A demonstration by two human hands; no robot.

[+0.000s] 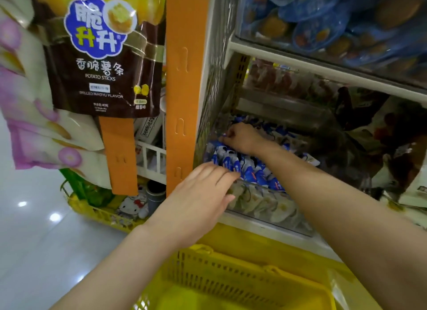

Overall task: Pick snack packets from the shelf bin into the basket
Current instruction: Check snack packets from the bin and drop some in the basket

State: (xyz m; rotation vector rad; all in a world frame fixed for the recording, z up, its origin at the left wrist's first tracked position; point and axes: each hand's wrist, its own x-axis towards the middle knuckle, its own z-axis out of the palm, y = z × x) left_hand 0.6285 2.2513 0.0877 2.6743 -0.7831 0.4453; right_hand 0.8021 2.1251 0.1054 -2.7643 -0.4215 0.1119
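Yellow slotted basket (231, 277) below small, glossy blue-and-white snack packets (254, 171).

A glossy pale floor (30, 252) shows round spots of reflected light (55, 217); an orange upright (182, 78) stands beside white shelving (288, 62) with a wire mesh side panel (215, 78)

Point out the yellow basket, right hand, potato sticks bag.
yellow basket (208, 271): head view, slotted side wall.
right hand (241, 137): head view, back of the hand.
potato sticks bag (101, 75): head view, printed front.
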